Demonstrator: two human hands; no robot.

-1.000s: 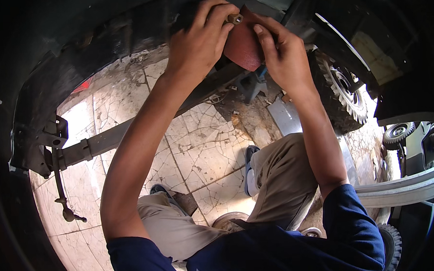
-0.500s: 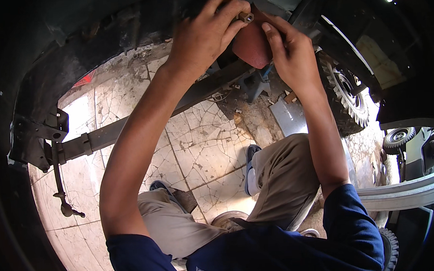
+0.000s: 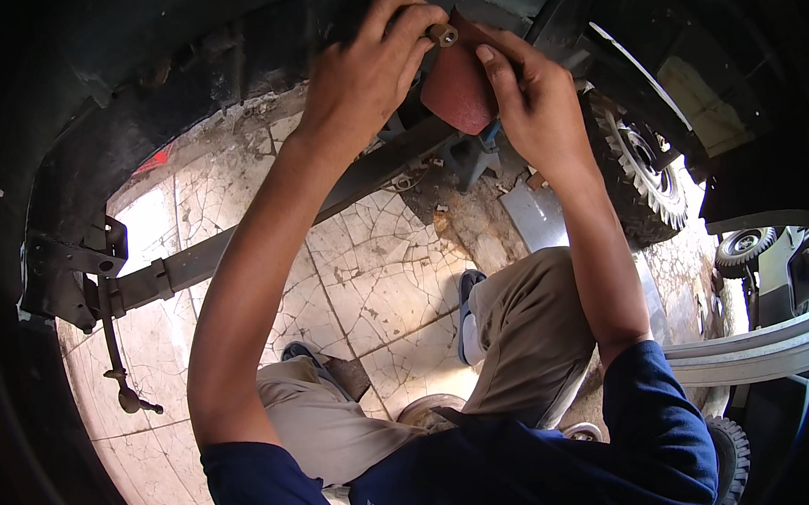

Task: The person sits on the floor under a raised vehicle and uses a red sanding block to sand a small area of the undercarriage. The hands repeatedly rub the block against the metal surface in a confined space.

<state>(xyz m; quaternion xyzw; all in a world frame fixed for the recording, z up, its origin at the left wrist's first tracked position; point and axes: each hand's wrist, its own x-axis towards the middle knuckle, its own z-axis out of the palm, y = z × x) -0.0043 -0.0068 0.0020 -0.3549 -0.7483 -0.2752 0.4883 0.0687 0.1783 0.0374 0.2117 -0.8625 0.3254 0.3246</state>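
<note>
High in the view, my left hand (image 3: 356,83) pinches a small brass hex fitting (image 3: 445,36) between its fingertips, its open bore facing me. My right hand (image 3: 539,98), just to the right, grips a curved piece of reddish-brown sandpaper (image 3: 461,92) with the thumb over its near face. The fitting is close against the upper left edge of the sandpaper; whether they touch I cannot tell. Fingers behind the sheet are hidden. Both bare forearms reach up from dark blue sleeves.
Dark vehicle bodywork curves overhead. A long metal beam (image 3: 184,269) crosses below my hands, and a rod with a ball end (image 3: 127,395) hangs at left. A toothed tyre (image 3: 649,174) and pale curved metal strips (image 3: 752,359) stand at right. Cracked tiles (image 3: 369,272) cover the floor.
Both hands have shifted slightly left, carrying the fitting and the sandpaper. The fitting shows its hexagonal end more squarely. Both grips stay the same.
</note>
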